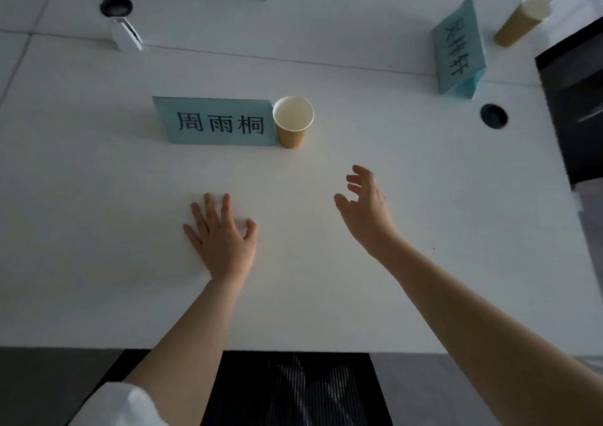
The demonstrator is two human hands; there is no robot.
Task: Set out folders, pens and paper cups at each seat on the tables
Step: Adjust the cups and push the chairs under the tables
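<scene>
Resting flat on the white bench, the left hand spreads its fingers; the right hand hovers, fingers loosely spread, near the upright brown paper cup.

White table set with name cards and cups.

A paper cup stands touching the right end of the nearest name card. Far right of that card sit a second name card, another cup and a round black grommet; the left hand lies flat nearer than the card.

The table is smooth, matt white. At twelve o'clock stands a tan paper cup, beside a matt blue paper name card.
</scene>
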